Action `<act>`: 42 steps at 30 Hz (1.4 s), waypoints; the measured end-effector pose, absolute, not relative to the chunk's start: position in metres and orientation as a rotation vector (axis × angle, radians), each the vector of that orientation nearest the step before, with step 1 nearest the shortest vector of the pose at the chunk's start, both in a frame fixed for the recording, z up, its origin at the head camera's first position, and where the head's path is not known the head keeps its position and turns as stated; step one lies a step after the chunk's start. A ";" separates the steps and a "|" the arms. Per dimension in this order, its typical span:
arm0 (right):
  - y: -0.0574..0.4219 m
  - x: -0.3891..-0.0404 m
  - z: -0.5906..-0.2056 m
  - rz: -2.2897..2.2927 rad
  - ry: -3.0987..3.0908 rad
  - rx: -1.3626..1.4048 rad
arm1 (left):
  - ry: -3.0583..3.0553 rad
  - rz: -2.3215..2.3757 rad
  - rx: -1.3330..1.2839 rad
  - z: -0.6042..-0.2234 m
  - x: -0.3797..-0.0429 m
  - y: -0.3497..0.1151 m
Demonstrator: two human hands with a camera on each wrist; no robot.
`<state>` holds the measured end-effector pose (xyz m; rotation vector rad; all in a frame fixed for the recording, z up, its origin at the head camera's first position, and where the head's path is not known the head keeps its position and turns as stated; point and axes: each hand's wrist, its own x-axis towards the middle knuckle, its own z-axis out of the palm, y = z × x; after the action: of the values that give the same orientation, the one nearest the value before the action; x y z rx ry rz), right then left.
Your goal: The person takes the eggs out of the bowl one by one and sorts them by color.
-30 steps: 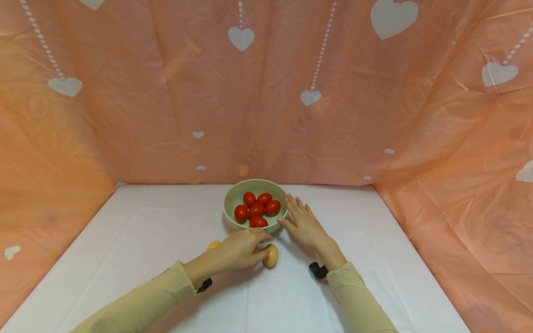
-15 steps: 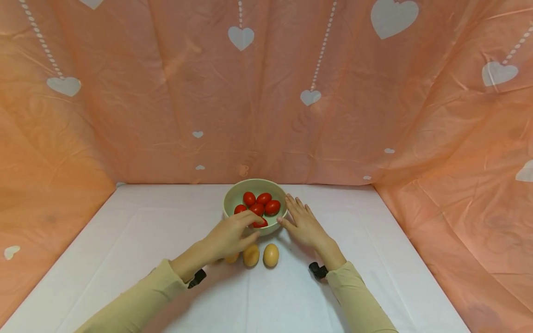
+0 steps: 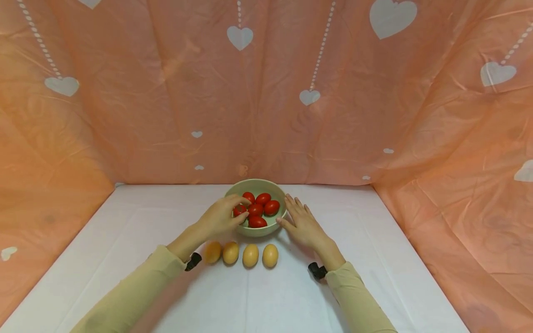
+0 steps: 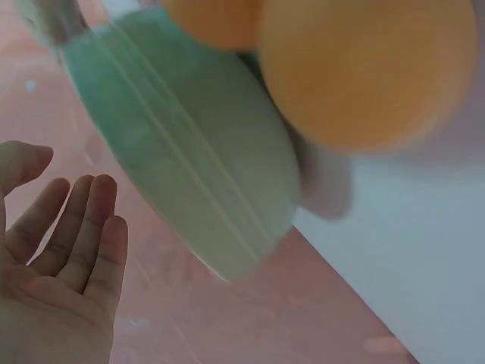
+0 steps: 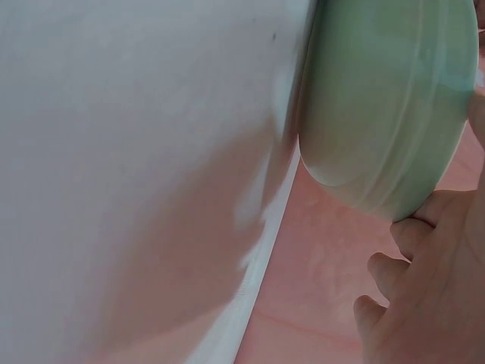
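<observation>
A pale green bowl (image 3: 255,231) with several red oval tomatoes (image 3: 255,210) inside stands on the table in the head view. My left hand (image 3: 218,216) is over the bowl's left rim, thumb and fingers spread around a tomato (image 3: 239,210) at that side. In the left wrist view a gap shows between the thumb and the bent fingers of this hand (image 4: 68,265), with nothing held. My right hand (image 3: 307,226) lies with straight fingers against the bowl's right side; the right wrist view shows its fingertips (image 5: 413,235) at the bowl wall.
Several yellow egg-shaped things (image 3: 251,255) lie in a row on the white tablecloth (image 3: 283,300), in front of the bowl. An orange curtain (image 3: 266,115) with white hearts encloses the table at the back and sides.
My left hand has moved from the yellow row up and left to the bowl's left side, uncovering the whole row. My right hand has stayed at the bowl.
</observation>
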<state>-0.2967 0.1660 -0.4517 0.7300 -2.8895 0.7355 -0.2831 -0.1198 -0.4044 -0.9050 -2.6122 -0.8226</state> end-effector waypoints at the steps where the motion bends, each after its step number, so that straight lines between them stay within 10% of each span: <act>1: 0.166 -0.297 -0.452 0.738 -2.888 0.731 | -2.626 -0.820 -0.907 -0.404 -0.288 -0.121; 42: 0.166 -0.299 -0.452 0.739 -2.893 0.714 | -3.078 -0.552 -1.082 -0.405 -0.353 -0.125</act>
<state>-0.2991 0.1656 -0.4524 0.7141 -2.8933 0.7387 -0.3527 -0.1254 -0.4050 -1.0822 -3.0783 -0.5521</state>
